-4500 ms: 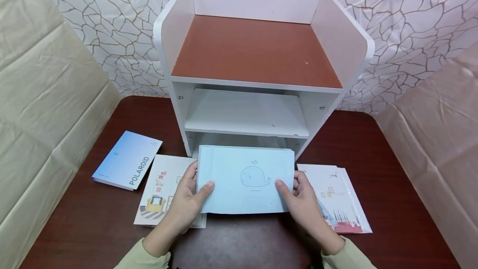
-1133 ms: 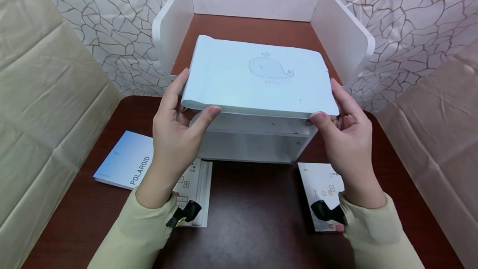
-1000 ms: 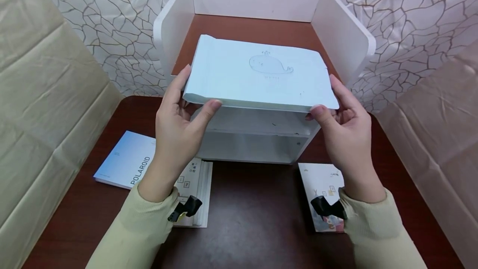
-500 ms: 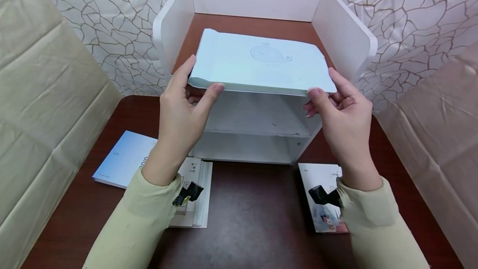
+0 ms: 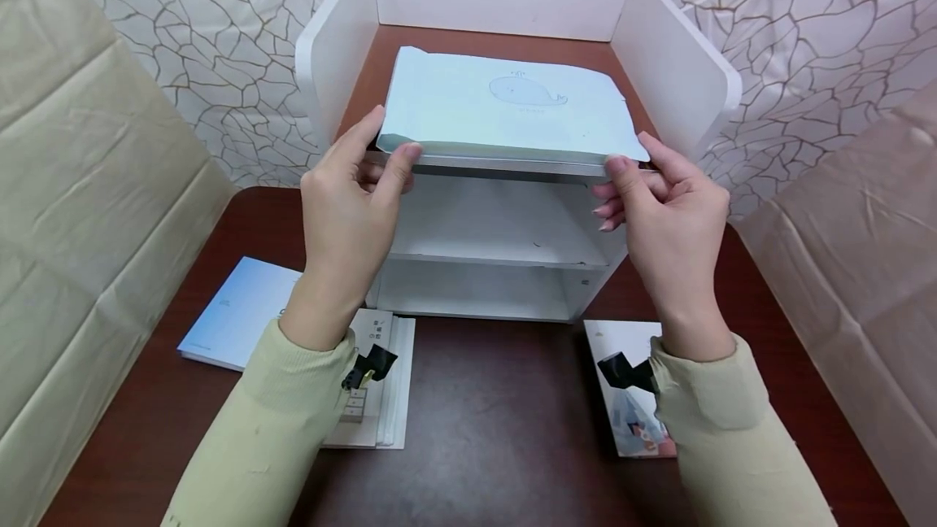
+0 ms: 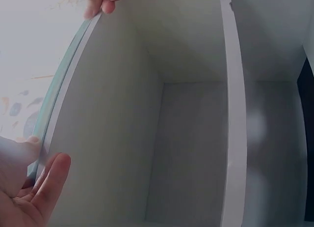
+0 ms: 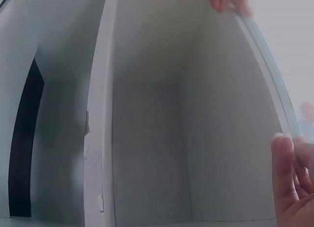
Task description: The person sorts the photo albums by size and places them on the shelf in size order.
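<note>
A pale blue book (image 5: pixel 454 104) with a whale drawn on its cover lies flat over the front of the shelf unit's brown top board (image 5: pixel 483 39). Its near edge lines up closely with the board's front edge. My left hand (image 5: pixel 347 214) grips the near left corner, thumb on the front edge and fingers beneath. At the near right corner, my right hand (image 5: pixel 673 226) pinches the book with thumb and forefinger, its other fingers curled below. Both wrist views show fingertips along the book's edge (image 6: pixel 59 84), above an open compartment (image 6: pixel 191 153).
A white shelf unit (image 5: pixel 498 222) stands at the back with bare lower compartments. Left on the dark table (image 5: pixel 498 413) lie a blue book (image 5: pixel 241 307) and a white stack of books (image 5: pixel 395 381). Another white book (image 5: pixel 629 413) lies at right, partly under my sleeve.
Over several seconds both hands have lifted the whale book from in front of the shelf unit to its top. In the last second it has moved farther back over the board. Both grips stay.
</note>
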{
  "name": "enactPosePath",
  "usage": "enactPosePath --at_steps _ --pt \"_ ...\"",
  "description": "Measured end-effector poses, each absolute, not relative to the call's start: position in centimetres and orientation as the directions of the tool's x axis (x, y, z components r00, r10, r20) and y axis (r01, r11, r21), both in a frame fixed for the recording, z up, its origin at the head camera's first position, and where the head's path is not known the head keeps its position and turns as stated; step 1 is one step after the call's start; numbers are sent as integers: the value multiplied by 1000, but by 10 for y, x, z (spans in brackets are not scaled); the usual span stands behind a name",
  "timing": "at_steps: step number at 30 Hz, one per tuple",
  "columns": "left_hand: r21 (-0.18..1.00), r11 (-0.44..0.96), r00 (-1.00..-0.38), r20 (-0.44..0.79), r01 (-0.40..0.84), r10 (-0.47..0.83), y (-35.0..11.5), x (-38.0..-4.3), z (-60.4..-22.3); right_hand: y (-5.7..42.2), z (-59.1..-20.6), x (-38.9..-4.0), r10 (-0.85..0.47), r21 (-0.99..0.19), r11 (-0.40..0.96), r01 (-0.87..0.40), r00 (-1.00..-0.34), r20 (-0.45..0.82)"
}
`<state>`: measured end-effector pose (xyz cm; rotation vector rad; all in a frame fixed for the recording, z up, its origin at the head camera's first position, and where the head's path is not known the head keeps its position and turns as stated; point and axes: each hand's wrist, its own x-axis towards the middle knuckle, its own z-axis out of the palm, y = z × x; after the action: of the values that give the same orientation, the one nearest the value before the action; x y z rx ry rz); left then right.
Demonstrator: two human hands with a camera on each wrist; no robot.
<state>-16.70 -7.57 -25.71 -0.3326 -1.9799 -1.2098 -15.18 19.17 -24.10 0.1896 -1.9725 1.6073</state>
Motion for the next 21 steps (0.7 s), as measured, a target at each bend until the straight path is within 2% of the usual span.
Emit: enactPosePath --at_steps 8,15,18,21 --pt "682 485 -687 697 547 -205 -77 -167 -256 188 -233 -148 256 -848 346 -402 -829 497" --pt "693 467 -706 684 549 -184 -79 -164 -261 188 -238 -148 255 -854 318 -411 -831 495" --pt "677 460 -692 702 574 -169 -81 -160 -265 187 -242 -144 255 -824 364 -434 -805 536" --pt "636 436 -646 748 636 -149 -85 -152 -268 184 -248 -138 255 -780 395 -485 -758 601"
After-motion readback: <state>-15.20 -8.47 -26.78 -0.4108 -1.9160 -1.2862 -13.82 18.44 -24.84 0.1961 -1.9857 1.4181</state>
